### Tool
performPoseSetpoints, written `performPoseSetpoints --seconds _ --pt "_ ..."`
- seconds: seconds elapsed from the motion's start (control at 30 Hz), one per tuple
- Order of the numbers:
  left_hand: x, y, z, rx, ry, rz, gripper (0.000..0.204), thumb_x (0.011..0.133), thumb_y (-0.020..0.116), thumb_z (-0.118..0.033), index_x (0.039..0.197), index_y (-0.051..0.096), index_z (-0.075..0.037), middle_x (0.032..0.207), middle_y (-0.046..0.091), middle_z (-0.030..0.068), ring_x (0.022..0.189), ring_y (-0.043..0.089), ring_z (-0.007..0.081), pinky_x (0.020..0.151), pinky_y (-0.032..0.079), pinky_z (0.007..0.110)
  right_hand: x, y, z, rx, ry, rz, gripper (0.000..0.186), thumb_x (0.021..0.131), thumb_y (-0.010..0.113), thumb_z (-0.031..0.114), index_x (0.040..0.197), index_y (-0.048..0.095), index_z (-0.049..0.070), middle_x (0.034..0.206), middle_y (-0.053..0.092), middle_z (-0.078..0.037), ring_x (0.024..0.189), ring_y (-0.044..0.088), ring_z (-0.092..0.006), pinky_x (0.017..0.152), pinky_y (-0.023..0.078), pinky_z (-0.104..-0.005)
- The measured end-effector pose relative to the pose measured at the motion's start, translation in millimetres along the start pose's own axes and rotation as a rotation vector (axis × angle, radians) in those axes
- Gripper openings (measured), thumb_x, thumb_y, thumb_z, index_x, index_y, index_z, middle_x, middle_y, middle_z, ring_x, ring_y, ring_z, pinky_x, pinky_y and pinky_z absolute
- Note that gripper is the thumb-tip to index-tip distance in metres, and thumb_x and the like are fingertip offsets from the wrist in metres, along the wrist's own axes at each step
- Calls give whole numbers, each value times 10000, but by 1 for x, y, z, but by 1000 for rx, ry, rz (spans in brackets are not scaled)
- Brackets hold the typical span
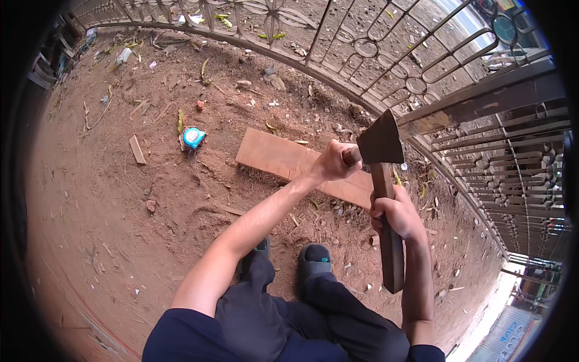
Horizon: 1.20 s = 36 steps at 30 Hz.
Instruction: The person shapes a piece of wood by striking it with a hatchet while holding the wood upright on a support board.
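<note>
My left hand (333,161) is closed around a short, round wooden handle (350,157), whose end shows beside a dark metal axe head (381,140). The head's broad edge faces right. My right hand (398,216) grips a thick, square-sided wooden bar (393,262), held roughly upright. The bar's upper end meets the lower side of the axe head; I cannot tell which piece of wood the head is fixed to. Below both hands, a flat brown plank (274,154) lies on the ground, partly hidden by my left forearm and hand.
A blue tape measure (193,138) lies left of the plank, with a small wood offcut (137,149) farther left. A metal fence (362,60) curves across the far side and right. My shoes (315,258) stand on reddish soil scattered with chips, leaves and litter.
</note>
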<state>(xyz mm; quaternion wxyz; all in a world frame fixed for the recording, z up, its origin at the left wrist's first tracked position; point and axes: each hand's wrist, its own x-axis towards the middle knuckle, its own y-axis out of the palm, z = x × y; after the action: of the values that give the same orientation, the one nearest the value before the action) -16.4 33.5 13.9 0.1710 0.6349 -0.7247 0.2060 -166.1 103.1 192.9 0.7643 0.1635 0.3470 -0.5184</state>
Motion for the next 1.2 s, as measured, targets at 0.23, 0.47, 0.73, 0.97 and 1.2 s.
performPoseSetpoints --seconds 0.23,0.47,0.73,0.97,1.2 --pt "5 -3 -4 -80 32 15 251 758 710 -97 612 514 -40 536 538 42 466 472 109 431 382 301 -110 -19 106 209 -820 -153 233 672 566 67 855 429 20 595 448 -55 441 435 -138 406 397 -260" --pt "3 -11 -4 -68 4 196 241 748 752 -114 711 524 -43 577 527 42 518 465 95 463 402 310 -87 -10 75 165 -912 -129 241 690 575 83 837 387 48 593 437 -55 459 450 -129 419 423 -263" --pt "-12 -13 11 -74 30 96 198 745 713 -122 698 541 -35 569 527 73 492 458 133 476 399 325 -33 8 33 135 -196 -76 135 638 537 36 755 516 -26 574 496 -74 440 481 -155 410 384 -285" --pt "-8 -11 4 -103 -31 98 191 755 699 -99 687 533 -35 580 545 75 500 487 119 478 406 318 -118 -33 102 178 -1049 -82 282 729 630 57 881 394 33 613 467 -57 471 477 -145 454 451 -264" --pt "-11 -3 16 -85 27 89 150 744 700 -90 714 569 -26 587 570 78 510 517 116 492 429 307 -21 12 0 139 -214 -113 140 681 577 31 800 507 5 603 490 -49 469 480 -154 447 404 -293"
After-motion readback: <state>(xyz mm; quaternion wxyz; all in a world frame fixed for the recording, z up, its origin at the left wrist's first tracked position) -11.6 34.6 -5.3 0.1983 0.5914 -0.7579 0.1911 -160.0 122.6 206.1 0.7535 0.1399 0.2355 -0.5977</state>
